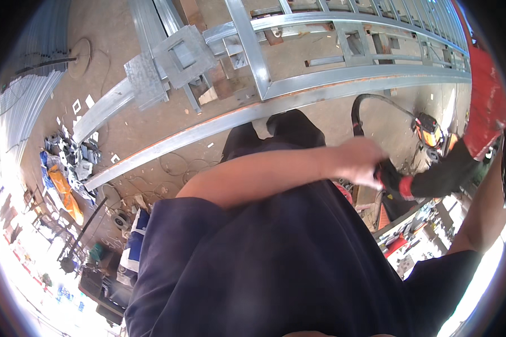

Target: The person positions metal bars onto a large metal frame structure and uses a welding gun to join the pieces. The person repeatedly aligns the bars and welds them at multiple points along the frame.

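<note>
My left forearm crosses in front of my dark blue shirt, and my left hand (355, 160) is at right of centre, smeared by motion. Its fingers look curled at a black, tube-like piece with red bands (402, 184); I cannot make out its exact kind. Above the hand a thick black cord (356, 115) curves up and thins toward a yellow-and-black device (428, 130) on the floor. My right arm (480, 224) is raised along the right rim, its hand hidden in the dark edge. A large scuffed red piece (487, 95) stands close beside it.
A long metal bar (219, 124) runs across in front of my legs. Beyond it lies a metal frame with bars (365, 73). Square plates (184, 55) rest on steel lengths. Offcuts (76, 157) and an orange cloth-like item (64, 194) lie at left. Tools crowd a bench (413, 227) at lower right.
</note>
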A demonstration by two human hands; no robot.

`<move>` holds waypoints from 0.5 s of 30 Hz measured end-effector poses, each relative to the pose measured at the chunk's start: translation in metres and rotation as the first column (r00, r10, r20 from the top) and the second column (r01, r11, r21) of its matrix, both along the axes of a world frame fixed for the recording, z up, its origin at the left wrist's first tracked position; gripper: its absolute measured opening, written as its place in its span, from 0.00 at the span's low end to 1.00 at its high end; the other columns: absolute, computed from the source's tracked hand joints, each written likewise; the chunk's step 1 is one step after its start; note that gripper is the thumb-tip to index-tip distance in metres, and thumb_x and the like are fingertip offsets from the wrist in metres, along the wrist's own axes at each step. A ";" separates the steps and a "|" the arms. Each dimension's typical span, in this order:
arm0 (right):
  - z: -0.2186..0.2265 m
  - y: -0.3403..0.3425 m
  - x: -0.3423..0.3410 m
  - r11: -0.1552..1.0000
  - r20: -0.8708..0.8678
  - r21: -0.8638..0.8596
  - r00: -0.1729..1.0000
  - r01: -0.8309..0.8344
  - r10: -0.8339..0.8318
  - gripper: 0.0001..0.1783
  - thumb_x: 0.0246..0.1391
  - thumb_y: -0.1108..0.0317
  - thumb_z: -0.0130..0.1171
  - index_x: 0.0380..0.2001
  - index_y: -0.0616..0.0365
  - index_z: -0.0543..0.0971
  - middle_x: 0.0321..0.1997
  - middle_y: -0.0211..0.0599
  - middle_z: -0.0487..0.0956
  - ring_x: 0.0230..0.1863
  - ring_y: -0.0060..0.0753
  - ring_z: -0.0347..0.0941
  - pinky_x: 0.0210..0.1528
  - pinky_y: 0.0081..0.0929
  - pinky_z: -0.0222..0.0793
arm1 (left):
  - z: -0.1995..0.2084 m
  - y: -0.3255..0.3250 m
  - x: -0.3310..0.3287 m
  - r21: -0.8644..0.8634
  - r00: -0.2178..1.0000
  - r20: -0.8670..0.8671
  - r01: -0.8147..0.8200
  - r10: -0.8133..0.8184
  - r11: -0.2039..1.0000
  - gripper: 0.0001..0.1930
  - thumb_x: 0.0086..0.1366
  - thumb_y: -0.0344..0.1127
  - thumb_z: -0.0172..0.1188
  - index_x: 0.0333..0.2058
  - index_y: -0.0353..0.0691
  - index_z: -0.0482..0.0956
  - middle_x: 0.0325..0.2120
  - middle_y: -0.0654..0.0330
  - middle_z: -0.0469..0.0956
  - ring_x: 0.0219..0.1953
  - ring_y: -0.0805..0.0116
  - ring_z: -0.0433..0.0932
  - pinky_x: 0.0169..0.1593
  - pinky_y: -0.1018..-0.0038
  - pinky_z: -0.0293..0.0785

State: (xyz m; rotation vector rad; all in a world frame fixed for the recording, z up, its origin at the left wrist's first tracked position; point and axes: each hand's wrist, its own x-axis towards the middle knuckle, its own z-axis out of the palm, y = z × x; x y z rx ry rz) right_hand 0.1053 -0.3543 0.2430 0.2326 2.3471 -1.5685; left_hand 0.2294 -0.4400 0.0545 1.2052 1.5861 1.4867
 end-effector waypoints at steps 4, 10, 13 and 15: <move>-0.044 0.009 -0.068 0.989 0.299 -0.124 0.947 -0.084 0.118 0.29 0.68 0.47 0.58 0.57 0.63 0.75 0.40 0.41 0.82 0.29 0.19 0.78 0.29 0.20 0.75 | 0.048 0.010 0.005 -0.017 0.998 -0.051 0.026 -0.027 1.000 0.24 0.45 0.54 0.78 0.38 0.45 0.87 0.31 0.54 0.85 0.39 0.47 0.84 0.42 0.53 0.78; -0.094 0.026 -0.131 0.986 0.599 -0.160 0.790 -0.043 0.131 0.26 0.68 0.50 0.60 0.55 0.62 0.77 0.38 0.40 0.83 0.27 0.17 0.77 0.27 0.18 0.73 | 0.099 0.083 -0.022 0.012 0.989 0.048 0.139 -0.139 0.990 0.11 0.48 0.36 0.73 0.33 0.44 0.88 0.29 0.52 0.86 0.39 0.49 0.86 0.43 0.56 0.80; -0.131 0.022 -0.146 0.970 0.686 -0.228 0.694 -0.082 0.220 0.24 0.67 0.51 0.60 0.54 0.62 0.78 0.37 0.39 0.84 0.26 0.16 0.77 0.25 0.17 0.73 | 0.088 0.112 -0.046 0.072 0.980 0.192 0.036 -0.049 0.997 0.09 0.48 0.33 0.71 0.30 0.42 0.87 0.30 0.51 0.86 0.39 0.48 0.85 0.42 0.56 0.80; -0.158 0.016 -0.140 0.934 0.637 -0.336 0.701 -0.124 0.322 0.22 0.67 0.53 0.61 0.52 0.60 0.78 0.36 0.40 0.84 0.25 0.17 0.76 0.25 0.16 0.72 | 0.074 0.125 -0.054 0.152 0.952 0.304 -0.090 0.040 0.984 0.08 0.50 0.32 0.70 0.31 0.40 0.86 0.31 0.50 0.86 0.39 0.46 0.85 0.41 0.56 0.80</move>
